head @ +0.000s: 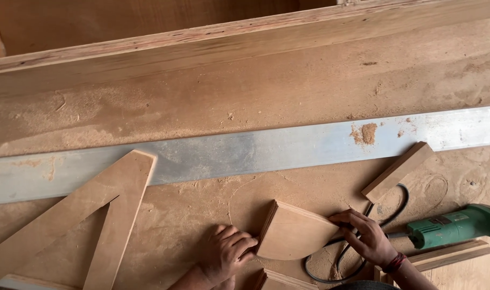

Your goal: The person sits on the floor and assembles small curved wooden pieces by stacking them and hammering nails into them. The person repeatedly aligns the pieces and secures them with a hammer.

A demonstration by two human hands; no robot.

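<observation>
A quarter-round plywood piece (293, 232) lies on the dusty wooden bench near the bottom middle. My left hand (224, 252) rests with curled fingers against its left edge. My right hand (366, 236) pinches its curved right end, fingers touching the wood. A red band circles my right wrist. Both hands steady the same piece between them.
A long metal straightedge (256, 153) crosses the bench. A wooden triangle frame (103, 215) lies at left. A green power tool (454, 225) with its black cable (341, 263) sits at right, beside a small wood block (398, 171). Another plywood piece (285, 280) is below. Sawdust covers the surface.
</observation>
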